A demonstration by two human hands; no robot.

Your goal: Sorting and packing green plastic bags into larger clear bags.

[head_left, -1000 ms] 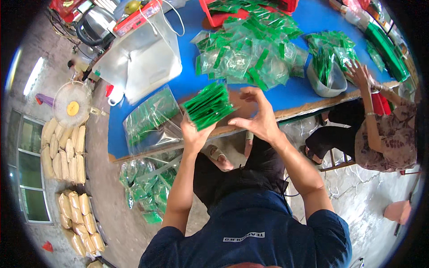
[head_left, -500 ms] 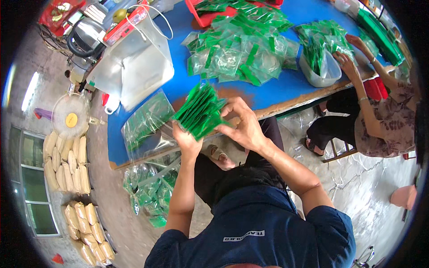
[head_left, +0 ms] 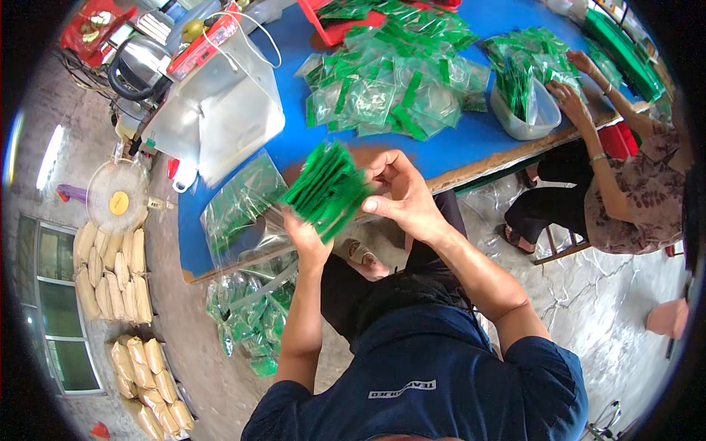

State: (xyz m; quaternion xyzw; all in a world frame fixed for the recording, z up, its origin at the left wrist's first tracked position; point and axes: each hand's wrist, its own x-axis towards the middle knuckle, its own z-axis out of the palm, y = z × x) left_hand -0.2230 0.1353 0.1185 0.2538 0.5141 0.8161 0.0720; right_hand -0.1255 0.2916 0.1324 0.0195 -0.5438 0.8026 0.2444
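A thick bundle of flat green plastic packets (head_left: pixel 328 184) is fanned out above the table's front edge. My left hand (head_left: pixel 307 239) grips it from below, with its fingers hidden behind the packets. At the bundle's right edge is my right hand (head_left: pixel 404 197), thumb and index finger apart and the other fingers curled. Its fingertips are close against the packets' blurred edge; whether they touch cannot be made out. Left of the bundle, a large clear bag (head_left: pixel 246 198) with green packets inside lies on the blue table (head_left: pixel 294 158).
A heap of clear-and-green packets (head_left: pixel 397 84) covers the table's middle. Beyond it is a red tray (head_left: pixel 323 26). A translucent bin (head_left: pixel 220 121) stands at left. On the right, a co-worker's hands (head_left: pixel 577 103) are beside a plastic tub (head_left: pixel 529 128). Bagged packets (head_left: pixel 254 323) hang below the table's edge.
My right thumb and fingers have spread a little apart and shifted slightly at the bundle's right edge. The packets there have moved and blurred. My left hand keeps its hold.
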